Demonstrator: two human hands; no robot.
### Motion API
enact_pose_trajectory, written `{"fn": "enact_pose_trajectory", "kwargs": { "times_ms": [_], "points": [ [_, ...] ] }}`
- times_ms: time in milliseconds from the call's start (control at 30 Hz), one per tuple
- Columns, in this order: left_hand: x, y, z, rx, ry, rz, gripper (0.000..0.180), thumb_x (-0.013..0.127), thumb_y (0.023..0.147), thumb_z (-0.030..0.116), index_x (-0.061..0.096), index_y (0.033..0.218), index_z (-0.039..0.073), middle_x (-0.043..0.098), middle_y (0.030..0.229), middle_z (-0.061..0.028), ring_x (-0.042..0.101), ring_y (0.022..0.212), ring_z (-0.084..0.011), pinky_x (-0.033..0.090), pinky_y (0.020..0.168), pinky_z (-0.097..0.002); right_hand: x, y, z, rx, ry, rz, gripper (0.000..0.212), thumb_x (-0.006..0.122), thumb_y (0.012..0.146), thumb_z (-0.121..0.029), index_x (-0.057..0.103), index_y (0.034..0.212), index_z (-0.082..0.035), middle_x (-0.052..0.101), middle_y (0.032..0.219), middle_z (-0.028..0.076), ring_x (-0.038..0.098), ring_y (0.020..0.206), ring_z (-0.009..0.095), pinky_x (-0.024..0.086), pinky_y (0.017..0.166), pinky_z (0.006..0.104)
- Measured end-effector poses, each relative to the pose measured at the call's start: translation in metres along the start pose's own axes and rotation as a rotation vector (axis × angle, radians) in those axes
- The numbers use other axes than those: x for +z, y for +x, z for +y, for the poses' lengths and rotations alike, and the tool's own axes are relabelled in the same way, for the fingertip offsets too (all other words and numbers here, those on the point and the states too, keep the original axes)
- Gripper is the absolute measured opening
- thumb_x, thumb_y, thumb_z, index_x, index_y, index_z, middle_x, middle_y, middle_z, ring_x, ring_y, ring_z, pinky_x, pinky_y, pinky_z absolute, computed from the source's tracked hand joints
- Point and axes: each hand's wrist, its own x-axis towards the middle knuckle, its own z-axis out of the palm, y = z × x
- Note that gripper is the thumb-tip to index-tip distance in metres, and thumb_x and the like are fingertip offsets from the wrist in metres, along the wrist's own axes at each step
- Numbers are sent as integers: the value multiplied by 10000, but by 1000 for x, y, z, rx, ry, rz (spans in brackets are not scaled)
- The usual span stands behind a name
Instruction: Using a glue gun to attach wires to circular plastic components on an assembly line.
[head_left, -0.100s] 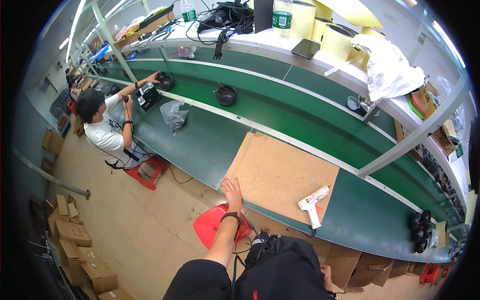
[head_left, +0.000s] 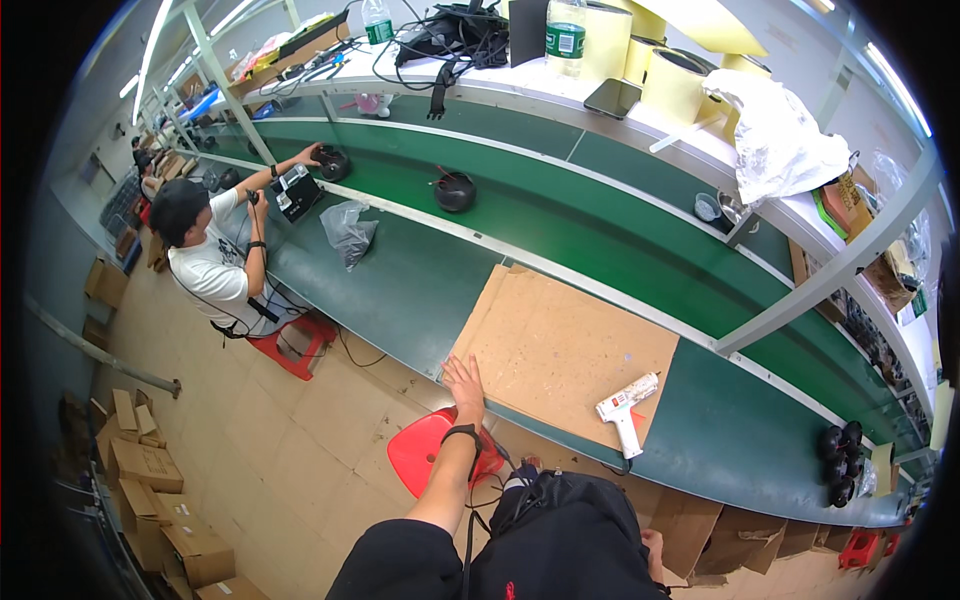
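Observation:
My left hand point(head_left: 463, 385) lies with fingers spread at the near left corner of a brown cardboard sheet point(head_left: 560, 335), which rests on the green workbench. Nothing is held in it. A white glue gun point(head_left: 625, 410) lies on its side near the sheet's front right corner, away from both hands. Low beside my body, my right hand point(head_left: 653, 550) shows only in part; its fingers are mostly hidden. Below my left forearm stands a red stool point(head_left: 422, 448).
A round black part point(head_left: 455, 192) sits on the green conveyor belt point(head_left: 560, 235). To the left, a co-worker point(head_left: 215, 245) touches another black part point(head_left: 330, 163); a grey plastic bag point(head_left: 348, 232) lies between us. Several black parts point(head_left: 840, 460) stand far right. A metal post point(head_left: 830, 265) rises beyond the bench.
The round black part on the belt has shifted very slightly to the right. My hands have not visibly moved.

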Motion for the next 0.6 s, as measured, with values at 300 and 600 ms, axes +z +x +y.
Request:
{"fn": "enact_pose_trajectory", "kwargs": {
  "times_ms": [300, 600],
  "points": [
    [-3, 0, 1, 7, -3, 14, 723, 483, 963, 190, 66, 1552, 151, 103, 1535, -343, 240, 1370, -534, 429, 995, -536, 6, 17, 26, 31, 195, -80, 237, 608, 677, -70, 722, 866, 13, 705, 779, 173, 688, 802, 248, 518, 778, 321],
    [2, 0, 1, 10, -15, 5, 726, 488, 960, 187, 68, 1551, 149, 105, 1534, -343, 231, 1369, -542, 420, 998, -546, -4, -9, -23, 28, -57, 99, 152, 621, 696, -84, 744, 764, -26, 707, 759, 188, 706, 778, 282, 534, 758, 345]
  ]
}}
